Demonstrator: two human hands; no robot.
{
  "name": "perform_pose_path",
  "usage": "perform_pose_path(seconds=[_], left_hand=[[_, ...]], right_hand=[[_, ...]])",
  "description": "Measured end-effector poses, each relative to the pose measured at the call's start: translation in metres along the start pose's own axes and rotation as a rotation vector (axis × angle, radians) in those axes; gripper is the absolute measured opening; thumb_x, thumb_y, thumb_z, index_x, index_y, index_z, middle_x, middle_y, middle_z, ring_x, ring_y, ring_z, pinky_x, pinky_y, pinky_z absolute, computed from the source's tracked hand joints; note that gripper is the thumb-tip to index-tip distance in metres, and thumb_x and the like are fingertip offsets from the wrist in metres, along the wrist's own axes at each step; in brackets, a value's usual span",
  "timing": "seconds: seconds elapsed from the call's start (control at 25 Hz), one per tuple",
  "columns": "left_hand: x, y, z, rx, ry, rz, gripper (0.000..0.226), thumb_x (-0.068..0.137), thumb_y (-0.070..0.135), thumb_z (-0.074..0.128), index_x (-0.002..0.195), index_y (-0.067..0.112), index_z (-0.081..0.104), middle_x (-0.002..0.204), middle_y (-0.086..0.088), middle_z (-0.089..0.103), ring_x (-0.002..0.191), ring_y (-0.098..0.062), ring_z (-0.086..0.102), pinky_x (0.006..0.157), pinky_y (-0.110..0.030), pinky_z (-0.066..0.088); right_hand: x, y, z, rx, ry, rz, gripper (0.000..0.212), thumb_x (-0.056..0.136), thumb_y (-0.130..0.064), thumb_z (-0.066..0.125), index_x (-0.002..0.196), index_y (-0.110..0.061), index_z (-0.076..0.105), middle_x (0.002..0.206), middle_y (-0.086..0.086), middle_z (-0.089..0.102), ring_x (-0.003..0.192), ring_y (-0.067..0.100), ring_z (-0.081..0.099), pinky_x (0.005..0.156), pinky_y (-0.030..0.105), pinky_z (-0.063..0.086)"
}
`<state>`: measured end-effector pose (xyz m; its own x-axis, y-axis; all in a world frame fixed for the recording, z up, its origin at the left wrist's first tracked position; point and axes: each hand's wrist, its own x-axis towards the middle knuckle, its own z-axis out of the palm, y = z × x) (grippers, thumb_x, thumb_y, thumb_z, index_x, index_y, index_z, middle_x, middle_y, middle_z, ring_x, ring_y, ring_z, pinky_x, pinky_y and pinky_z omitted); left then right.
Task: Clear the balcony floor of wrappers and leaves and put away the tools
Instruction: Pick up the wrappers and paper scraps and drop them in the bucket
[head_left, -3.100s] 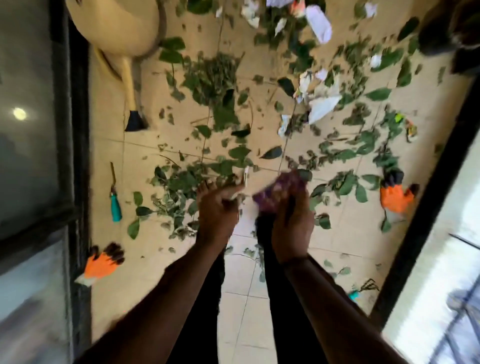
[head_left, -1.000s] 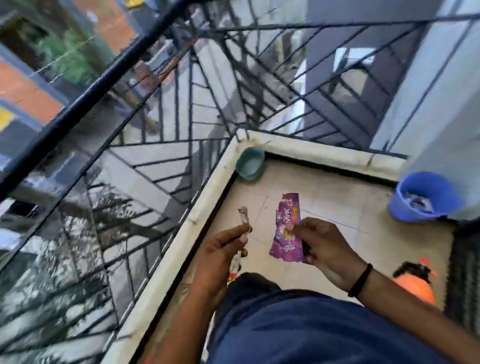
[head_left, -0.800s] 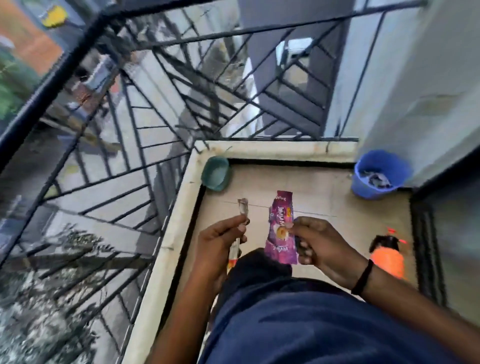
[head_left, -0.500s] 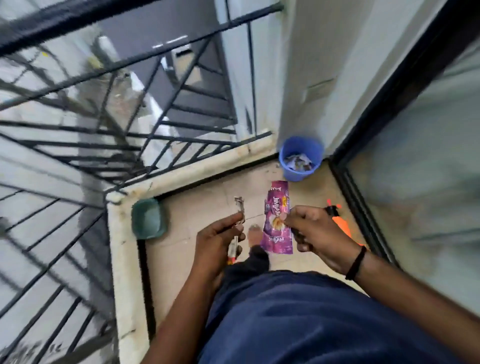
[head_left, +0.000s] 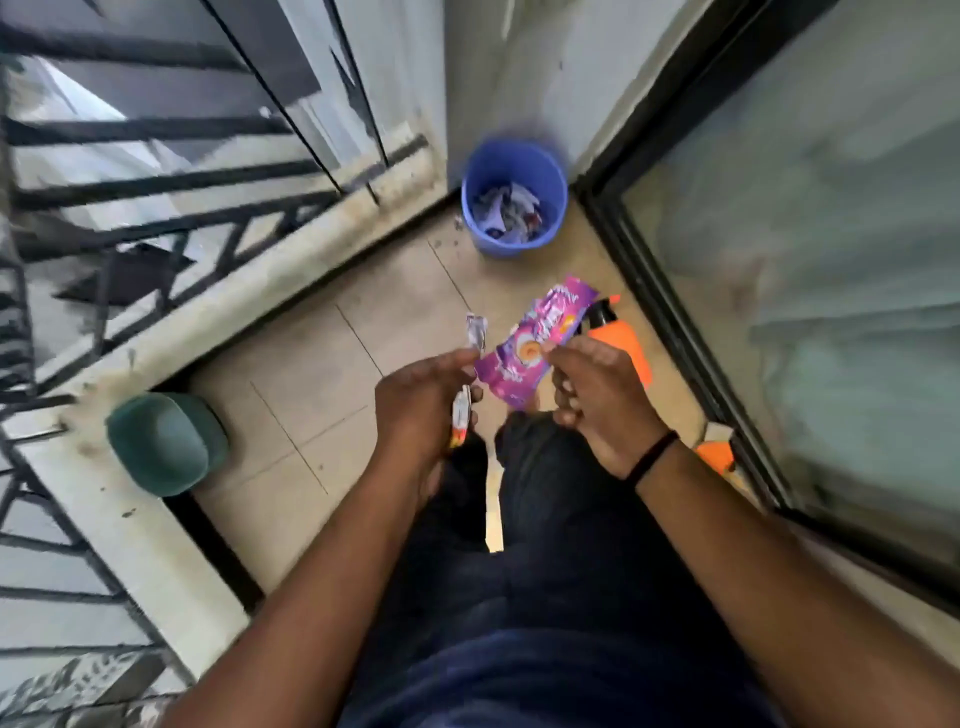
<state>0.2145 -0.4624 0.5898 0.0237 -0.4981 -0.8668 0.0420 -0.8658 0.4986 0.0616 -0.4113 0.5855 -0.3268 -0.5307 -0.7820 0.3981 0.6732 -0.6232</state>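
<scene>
Right hand (head_left: 597, 400) pinches the purple wrapper (head_left: 535, 345) at its mid edge, thumb on top, other fingers curled under. The wrapper is held in the air above the balcony floor (head_left: 311, 384), long axis diagonal, top end pointing up-right toward the blue bucket (head_left: 511, 200), lower end toward the person's legs. Left hand (head_left: 421, 410) has its grip closed on a thin narrow wrapper (head_left: 470, 374), long axis near vertical, silvery end sticking up past the fingertips, orange-tipped end hanging below. The two wrappers sit just beside each other, not clearly touching. Bucket stands in the far corner, with crumpled wrappers inside. Orange spray bottle (head_left: 621, 340) lies on the floor behind the right hand, black nozzle end toward the bucket. Green bowl (head_left: 166, 441) on the ledge at left.
</scene>
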Motion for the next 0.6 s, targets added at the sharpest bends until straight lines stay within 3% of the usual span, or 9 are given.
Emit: perform_pose_path(seconds=[0.28,0.44,0.6], left_hand=[[0.134,-0.047,0.055,0.225,-0.02,-0.124,0.022,0.089,-0.001,0.062,0.089,0.011,0.081,0.072,-0.004,0.075,0.058,-0.014,0.066,0.051,-0.021,0.05],[0.214,-0.039,0.095,0.323,-0.024,-0.071,0.014,0.089,0.003,0.066,0.091,0.005,0.08,0.071,-0.009,0.07,0.052,-0.016,0.06,0.046,-0.02,0.044],[0.291,0.001,0.146,0.334,-0.055,0.054,0.008,0.085,0.0,0.068,0.08,0.0,0.073,0.061,-0.016,0.057,0.044,-0.021,0.051,0.045,-0.021,0.035]], right_hand=[[0.119,0.036,-0.009,0.245,0.219,0.097,0.031,0.098,-0.019,0.062,0.071,-0.017,0.047,0.049,-0.008,0.037,0.043,0.008,0.03,0.046,0.022,0.022],[0.172,0.036,-0.023,0.282,0.247,0.156,0.029,0.098,-0.018,0.061,0.072,-0.017,0.048,0.049,-0.007,0.035,0.042,0.009,0.028,0.047,0.024,0.02],[0.21,0.035,-0.039,0.277,0.259,0.172,0.028,0.097,-0.019,0.062,0.071,-0.019,0.049,0.051,-0.006,0.035,0.043,0.009,0.027,0.051,0.027,0.019]])
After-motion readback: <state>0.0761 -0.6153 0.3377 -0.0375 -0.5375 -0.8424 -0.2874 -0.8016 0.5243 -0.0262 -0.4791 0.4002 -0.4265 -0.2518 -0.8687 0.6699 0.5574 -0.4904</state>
